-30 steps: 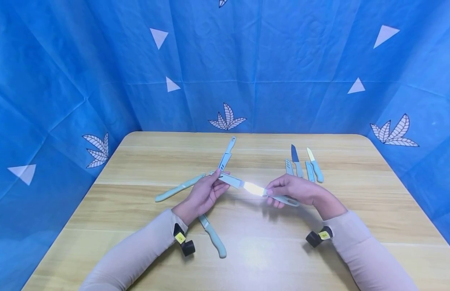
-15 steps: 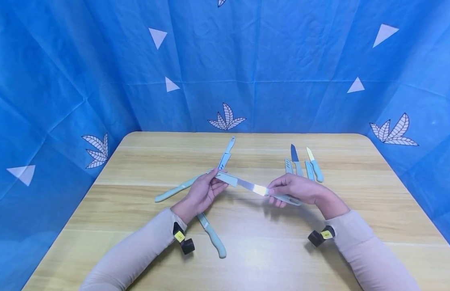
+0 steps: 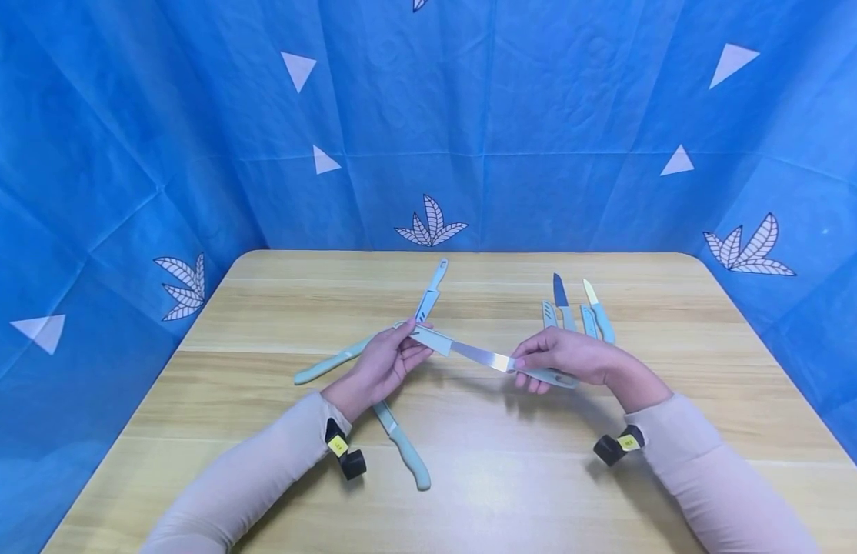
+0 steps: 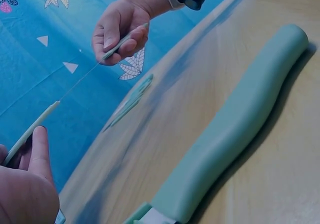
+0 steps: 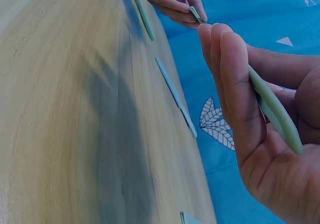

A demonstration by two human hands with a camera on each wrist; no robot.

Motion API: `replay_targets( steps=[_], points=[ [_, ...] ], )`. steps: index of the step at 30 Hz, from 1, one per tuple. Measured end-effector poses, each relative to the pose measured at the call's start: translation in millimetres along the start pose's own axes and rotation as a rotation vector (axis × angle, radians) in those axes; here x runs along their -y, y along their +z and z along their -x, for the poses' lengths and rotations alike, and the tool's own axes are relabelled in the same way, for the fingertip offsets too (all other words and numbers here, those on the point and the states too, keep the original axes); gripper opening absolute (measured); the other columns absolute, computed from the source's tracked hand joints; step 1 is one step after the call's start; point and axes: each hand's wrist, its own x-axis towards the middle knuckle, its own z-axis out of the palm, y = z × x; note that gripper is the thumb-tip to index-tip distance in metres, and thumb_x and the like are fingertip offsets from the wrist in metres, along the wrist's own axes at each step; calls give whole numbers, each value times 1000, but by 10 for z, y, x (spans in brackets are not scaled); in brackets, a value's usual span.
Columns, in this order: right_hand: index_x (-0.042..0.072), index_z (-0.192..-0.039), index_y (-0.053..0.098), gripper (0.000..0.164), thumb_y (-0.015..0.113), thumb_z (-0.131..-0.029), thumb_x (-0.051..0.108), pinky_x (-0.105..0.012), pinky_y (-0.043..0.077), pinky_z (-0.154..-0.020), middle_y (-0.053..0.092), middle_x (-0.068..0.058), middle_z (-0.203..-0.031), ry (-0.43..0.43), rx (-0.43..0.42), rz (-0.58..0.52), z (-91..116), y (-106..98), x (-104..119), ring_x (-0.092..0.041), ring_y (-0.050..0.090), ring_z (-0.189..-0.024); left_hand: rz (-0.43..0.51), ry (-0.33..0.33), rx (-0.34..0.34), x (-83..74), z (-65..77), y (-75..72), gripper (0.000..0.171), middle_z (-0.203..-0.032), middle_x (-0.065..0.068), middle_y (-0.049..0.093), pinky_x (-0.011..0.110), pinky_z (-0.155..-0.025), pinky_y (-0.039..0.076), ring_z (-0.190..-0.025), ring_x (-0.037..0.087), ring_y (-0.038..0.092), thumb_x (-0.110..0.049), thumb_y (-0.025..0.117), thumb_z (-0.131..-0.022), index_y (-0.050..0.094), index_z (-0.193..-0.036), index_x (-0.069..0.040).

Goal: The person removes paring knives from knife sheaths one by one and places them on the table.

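Note:
My left hand pinches a pale blue-green knife sheath above the middle of the table. My right hand grips the matching handle of a kitchen knife. Its bare silvery blade spans the space between both hands, with the tip end hidden inside the sheath. In the left wrist view the blade appears edge-on as a thin line between the sheath and the right hand. The right wrist view shows the handle between thumb and fingers.
Near the left hand lie a sheathed knife behind, another to the left and a third in front. At the right back are a dark-bladed knife, a yellow-bladed knife and two loose sheaths.
My right hand has drifted slightly right with the knife, and the left hand slightly left with the sheath. More of the blade shows between them now.

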Motion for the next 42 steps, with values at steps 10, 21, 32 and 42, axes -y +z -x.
replay_targets(
  steps=[10,21,32,42],
  points=[
    [-15,-112,60,32,59,-98,13,-33,62,-68,66,-31,-97,5,14,42,39,-20,53,-20,67,-74,-37,4,23,-64,-11,-17,49,-102,14,70,29,-93,54,-91,20,70,-21,46,-105,36,-142,10],
    [-15,-111,59,30,58,-99,13,-36,62,-70,68,-26,-95,29,23,51,120,-76,104,-21,67,-74,-122,-14,25,-130,-27,-46,52,-102,13,70,29,-92,54,-90,19,70,-24,50,-104,38,-141,11],
    [-13,-108,61,29,59,-99,14,-38,61,-69,65,-29,-93,26,7,86,143,-131,149,-20,65,-73,-233,-76,71,-202,-76,-13,46,-108,16,67,35,-97,51,-96,22,69,-24,48,-105,45,-136,10],
    [-11,-107,63,25,58,-99,11,-37,60,-69,64,-31,-93,29,-3,121,147,-168,177,-26,65,-75,-313,-124,105,-274,-127,64,37,-113,20,63,37,-99,50,-99,25,68,-17,47,-104,49,-132,8]
  ],
)
